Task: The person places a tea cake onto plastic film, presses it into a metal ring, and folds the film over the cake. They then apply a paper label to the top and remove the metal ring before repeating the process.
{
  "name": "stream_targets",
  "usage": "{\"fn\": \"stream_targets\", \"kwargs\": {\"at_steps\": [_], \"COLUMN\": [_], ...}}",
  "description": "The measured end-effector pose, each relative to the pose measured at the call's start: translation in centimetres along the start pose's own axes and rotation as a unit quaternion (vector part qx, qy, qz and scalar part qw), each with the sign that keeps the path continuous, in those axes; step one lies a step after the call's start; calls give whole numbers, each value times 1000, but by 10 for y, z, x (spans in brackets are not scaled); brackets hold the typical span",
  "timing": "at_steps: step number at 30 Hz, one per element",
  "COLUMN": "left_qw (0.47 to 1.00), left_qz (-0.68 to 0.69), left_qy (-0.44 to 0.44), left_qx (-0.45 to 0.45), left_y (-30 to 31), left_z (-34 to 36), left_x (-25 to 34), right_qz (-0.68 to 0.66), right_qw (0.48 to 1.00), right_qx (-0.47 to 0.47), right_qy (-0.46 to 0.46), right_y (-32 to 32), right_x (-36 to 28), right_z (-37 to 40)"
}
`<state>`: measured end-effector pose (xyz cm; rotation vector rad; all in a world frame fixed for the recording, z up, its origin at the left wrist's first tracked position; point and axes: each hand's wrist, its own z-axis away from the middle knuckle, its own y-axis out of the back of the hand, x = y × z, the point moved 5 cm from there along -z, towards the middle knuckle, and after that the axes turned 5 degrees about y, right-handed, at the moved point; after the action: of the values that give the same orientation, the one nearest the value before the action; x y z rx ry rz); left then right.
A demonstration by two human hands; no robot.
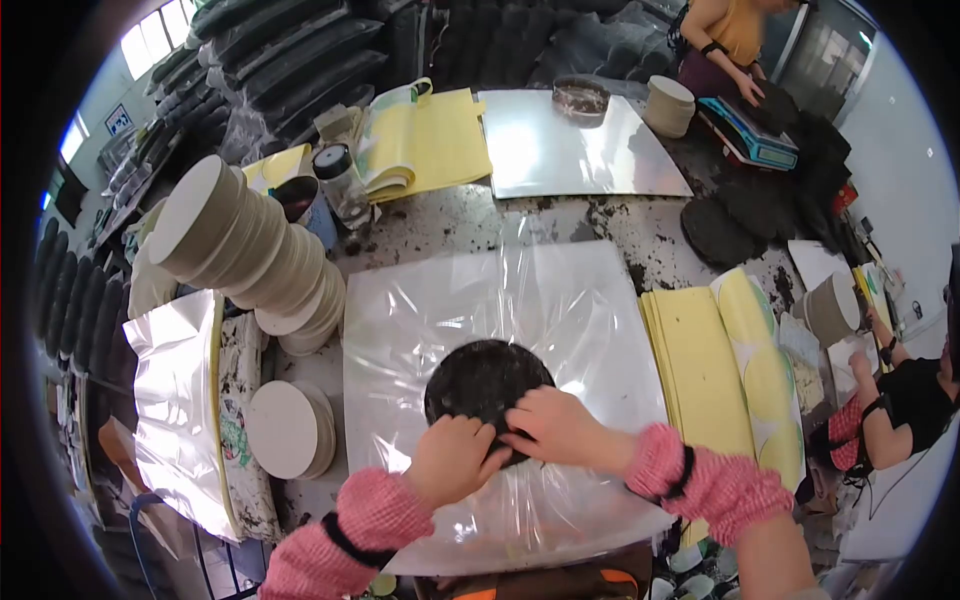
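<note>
A round dark disc (482,375) of crumbly-looking material lies on a clear plastic sheet (420,300) over a pale square board. My left hand (452,462) rests on the disc's lower edge, fingers curled and pressed together. Beside it my right hand (545,425) presses the lower right part of the disc, its fingers bent as well. The two hands nearly meet at the thumbs. Whether either one pinches some of the dark material is hidden under the fingers.
Tall stacks of pale round discs (240,235) lean at the left, with a shorter stack (290,430) nearer. Yellow sheets (700,370) lie right. A metal plate (580,150) and a jar (342,185) are behind. Co-workers stand at the back right (735,40) and far right (905,410).
</note>
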<state>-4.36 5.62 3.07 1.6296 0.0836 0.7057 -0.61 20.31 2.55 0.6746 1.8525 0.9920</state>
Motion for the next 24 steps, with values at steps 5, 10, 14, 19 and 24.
{"fn": "stream_targets", "kwargs": {"at_steps": [5, 10, 14, 19, 24], "left_qw": [882, 818, 643, 962, 984], "left_qz": [26, 440, 686, 64, 87], "left_qy": [315, 371, 194, 44, -6], "left_qx": [349, -29, 282, 262, 158], "left_y": [91, 63, 74, 27, 5], "left_z": [92, 124, 135, 96, 19], "left_x": [-48, -83, -103, -61, -26], "right_qz": [108, -381, -495, -234, -455], "right_qw": [907, 823, 736, 913, 831], "right_qx": [324, 39, 353, 80, 79], "right_qy": [-248, -419, -298, -323, -310], "right_y": [89, 87, 140, 35, -32], "right_x": [43, 28, 56, 70, 37], "right_z": [112, 127, 123, 125, 73]}}
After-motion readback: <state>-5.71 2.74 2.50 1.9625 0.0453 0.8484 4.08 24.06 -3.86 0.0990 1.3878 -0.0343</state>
